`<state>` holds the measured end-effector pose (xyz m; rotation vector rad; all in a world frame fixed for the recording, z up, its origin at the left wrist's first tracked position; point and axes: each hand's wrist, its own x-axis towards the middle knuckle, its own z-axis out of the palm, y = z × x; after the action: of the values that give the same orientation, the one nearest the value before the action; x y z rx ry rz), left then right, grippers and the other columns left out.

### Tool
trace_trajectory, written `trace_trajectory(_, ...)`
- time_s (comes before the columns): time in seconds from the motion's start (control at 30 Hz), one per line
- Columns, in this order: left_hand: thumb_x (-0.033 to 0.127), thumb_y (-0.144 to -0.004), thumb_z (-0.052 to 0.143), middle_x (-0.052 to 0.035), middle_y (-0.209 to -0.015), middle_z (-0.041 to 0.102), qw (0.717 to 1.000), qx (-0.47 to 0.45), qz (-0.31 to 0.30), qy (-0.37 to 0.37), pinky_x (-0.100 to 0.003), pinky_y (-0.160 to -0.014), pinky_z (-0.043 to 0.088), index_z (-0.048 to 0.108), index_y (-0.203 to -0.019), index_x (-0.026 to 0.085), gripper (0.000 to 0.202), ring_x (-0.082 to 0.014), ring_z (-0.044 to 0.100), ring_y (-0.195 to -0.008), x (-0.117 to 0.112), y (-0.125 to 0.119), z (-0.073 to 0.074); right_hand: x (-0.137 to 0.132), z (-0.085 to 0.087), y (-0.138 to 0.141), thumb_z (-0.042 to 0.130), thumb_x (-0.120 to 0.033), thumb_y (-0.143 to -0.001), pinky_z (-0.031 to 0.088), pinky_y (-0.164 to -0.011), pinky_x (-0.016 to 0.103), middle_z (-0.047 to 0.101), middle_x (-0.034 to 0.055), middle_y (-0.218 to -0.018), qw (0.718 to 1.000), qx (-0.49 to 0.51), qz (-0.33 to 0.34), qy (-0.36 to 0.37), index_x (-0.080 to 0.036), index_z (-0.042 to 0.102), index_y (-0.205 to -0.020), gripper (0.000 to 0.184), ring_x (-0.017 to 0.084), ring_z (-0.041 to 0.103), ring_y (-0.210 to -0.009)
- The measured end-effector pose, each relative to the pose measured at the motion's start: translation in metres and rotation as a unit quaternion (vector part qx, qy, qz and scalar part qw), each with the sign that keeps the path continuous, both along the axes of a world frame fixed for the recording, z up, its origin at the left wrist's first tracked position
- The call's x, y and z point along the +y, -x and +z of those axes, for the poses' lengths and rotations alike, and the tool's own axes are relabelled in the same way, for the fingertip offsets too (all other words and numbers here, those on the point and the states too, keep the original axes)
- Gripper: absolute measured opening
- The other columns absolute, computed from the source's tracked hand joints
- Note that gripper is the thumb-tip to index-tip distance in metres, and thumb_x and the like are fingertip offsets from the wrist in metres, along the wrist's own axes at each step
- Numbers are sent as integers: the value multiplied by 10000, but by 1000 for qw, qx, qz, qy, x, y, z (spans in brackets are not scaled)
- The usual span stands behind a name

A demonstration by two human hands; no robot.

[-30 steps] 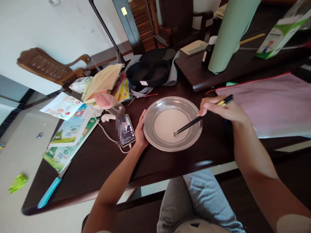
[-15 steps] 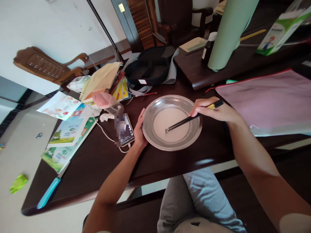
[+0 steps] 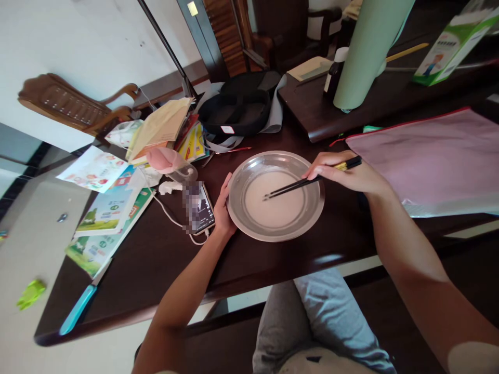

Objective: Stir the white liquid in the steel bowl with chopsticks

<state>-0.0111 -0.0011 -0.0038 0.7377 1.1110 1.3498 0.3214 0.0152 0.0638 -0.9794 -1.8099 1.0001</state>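
A wide steel bowl [image 3: 237, 221] stands on the dark table in front of me, with a milky, off-white liquid [image 3: 275, 208] in its bottom. My left hand [image 3: 225, 208] cups the bowl's left rim; some of its fingers are hidden behind the bowl. Over the right rim, my right hand [image 3: 337, 170] is closed around a pair of black chopsticks [image 3: 296, 184] with gold bands. Their tips point left and down at the liquid, close together; whether they dip in is hard to tell.
Left of the bowl lie a phone [image 3: 199, 208] on a cable, a pink-topped clear cup [image 3: 167, 161], booklets [image 3: 105, 210] and a blue-handled knife [image 3: 78, 309]. Behind are a black case [image 3: 234, 111] and a green cylinder [image 3: 362, 57]. A pink zip pouch [image 3: 432, 161] lies right.
The chopstick tips have shifted up and slightly left across the bowl, and my right hand has turned a little with them. My left hand keeps its place on the rim.
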Motion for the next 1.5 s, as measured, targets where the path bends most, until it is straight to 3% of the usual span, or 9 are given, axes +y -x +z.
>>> trace_trajectory(0.13, 449, -893, 768, -64, -1568, 715, 1000, -15, 9, 3, -511, -1317, 428, 709, -1474, 304, 603, -366, 535, -1586, 0, -2, 2, -1, 4, -11, 743, -573, -991, 569, -810, 371, 816, 46, -740, 995, 35, -96, -18, -261, 824, -669, 455, 224, 755, -736)
trace_trajectory(0.33, 415, -910, 746, -45, -1547, 734, 999, -26, 19, 21, -503, -1333, 418, 678, -1531, 307, 634, -355, 546, -1580, -1, -3, 4, -2, 2, 1, 761, -612, -957, 582, -794, 371, 857, 58, -839, 999, 4, 33, 17, -267, 861, -756, 412, 246, 805, -835)
trace_trajectory(0.53, 446, -906, 758, -63, -1536, 737, 1000, -21, 11, 11, -520, -1328, 419, 692, -1506, 310, 619, -369, 544, -1578, 0, -1, 0, -2, 4, -10, 728, -494, -1021, 553, -808, 339, 844, 37, -796, 996, 30, -81, -19, -259, 843, -720, 399, 203, 773, -777)
trace_trajectory(0.73, 470, -889, 775, -78, -1521, 744, 1000, -2, 10, 5, -510, -1299, 450, 688, -1503, 290, 646, -378, 577, -1546, 0, 0, -2, -1, 0, 0, 766, -601, -973, 572, -776, 341, 852, 42, -835, 999, 16, 45, 6, -266, 863, -768, 405, 216, 796, -817)
trace_trajectory(0.93, 456, -907, 752, -70, -1511, 755, 1000, -6, 14, 1, -507, -1295, 454, 694, -1504, 284, 624, -373, 586, -1539, 1, -1, -1, 0, 1, -9, 745, -586, -1008, 550, -802, 349, 843, 50, -802, 995, 27, -92, -38, -256, 840, -721, 448, 208, 761, -769)
trace_trajectory(1.13, 416, -917, 725, -44, -1529, 748, 1000, -6, 18, 11, -496, -1300, 453, 695, -1524, 293, 620, -361, 574, -1553, 1, -1, 0, -1, 0, -2, 752, -596, -1000, 568, -778, 347, 833, 65, -817, 999, 25, 38, -5, -243, 862, -767, 437, 218, 794, -809)
trace_trajectory(1.23, 409, -929, 709, -37, -1544, 739, 1000, -2, 17, 9, -488, -1311, 442, 687, -1542, 295, 623, -354, 560, -1566, 1, -1, 0, 0, -2, 1, 765, -616, -978, 554, -790, 345, 854, 76, -887, 1000, 2, 8, -21, -244, 883, -817, 422, 223, 788, -858)
trace_trajectory(1.37, 422, -927, 731, -34, -1604, 695, 1000, -2, 14, 3, -488, -1315, 436, 680, -1548, 299, 635, -360, 548, -1576, 1, -1, 0, -1, 2, -11, 766, -622, -986, 530, -776, 353, 823, 60, -768, 995, 33, -88, -34, -241, 843, -705, 480, 200, 735, -733)
trace_trajectory(1.5, 444, -924, 741, -40, -1610, 689, 1000, 1, 4, -5, -501, -1314, 438, 684, -1535, 306, 629, -366, 553, -1573, 1, 1, -2, -3, 3, -9, 762, -606, -996, 546, -748, 348, 809, 54, -734, 998, 56, -11, -11, -241, 830, -682, 487, 198, 754, -712)
